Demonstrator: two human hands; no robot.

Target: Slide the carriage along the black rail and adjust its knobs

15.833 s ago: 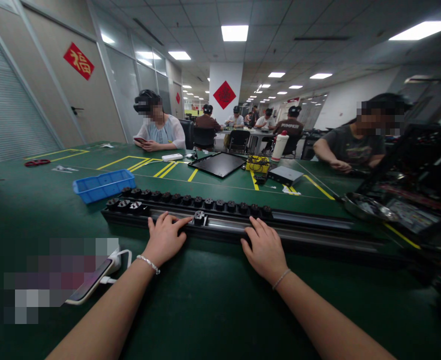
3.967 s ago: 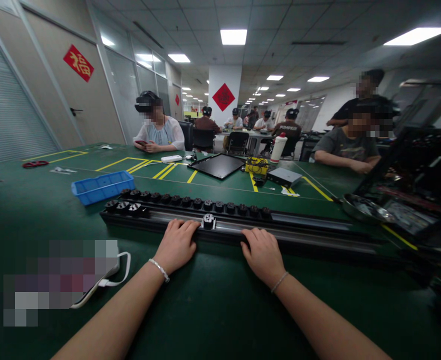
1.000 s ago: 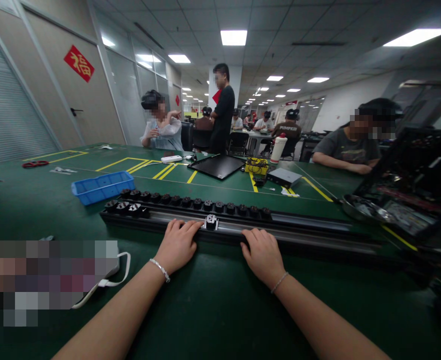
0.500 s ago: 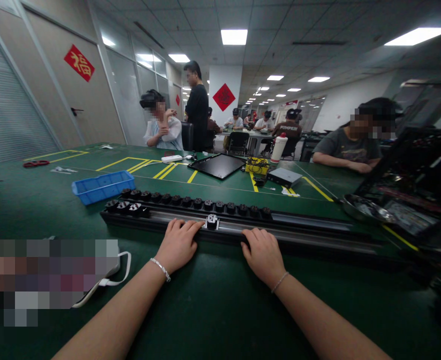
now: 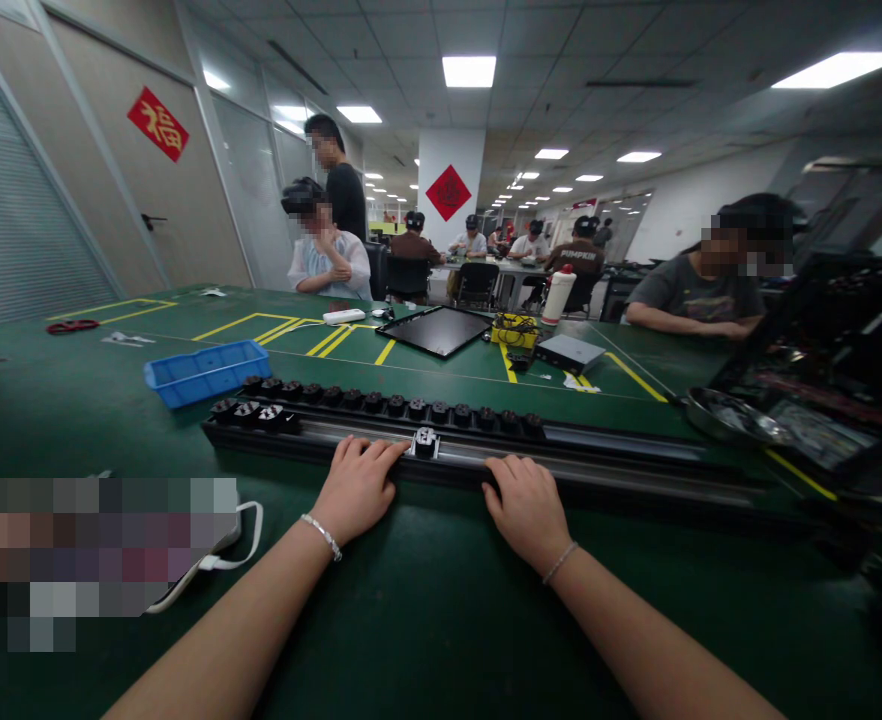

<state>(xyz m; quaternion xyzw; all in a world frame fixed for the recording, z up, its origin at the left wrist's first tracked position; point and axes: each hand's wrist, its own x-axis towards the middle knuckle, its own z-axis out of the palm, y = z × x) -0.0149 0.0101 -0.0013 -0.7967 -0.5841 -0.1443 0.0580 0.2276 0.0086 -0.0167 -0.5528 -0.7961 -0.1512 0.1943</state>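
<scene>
A long black track rail (image 5: 621, 465) lies across the green table in front of me. My left hand (image 5: 357, 487) rests flat on its near edge, fingers stretched out and holding nothing. Just right of those fingertips a small black and silver slider block (image 5: 424, 442) sits in the rail's groove. My right hand (image 5: 527, 505) lies on the rail's near edge further right, fingers curled loosely over it, nothing in them. A row of several black round parts (image 5: 411, 407) lines the rail's far side, and a few more parts (image 5: 250, 411) sit at its left end.
A blue tray (image 5: 205, 372) stands behind the rail's left end. A phone with a white cable (image 5: 220, 555) lies at my left. A black panel (image 5: 435, 329), a yellow box (image 5: 514, 326), a grey box (image 5: 570, 351) and a white bottle (image 5: 559, 294) stand further back. Seated people work around the table; dark equipment (image 5: 823, 390) fills the right.
Both my hands and the slider block stay where they were. A standing person in black at the back has walked left, behind the seated person in white.
</scene>
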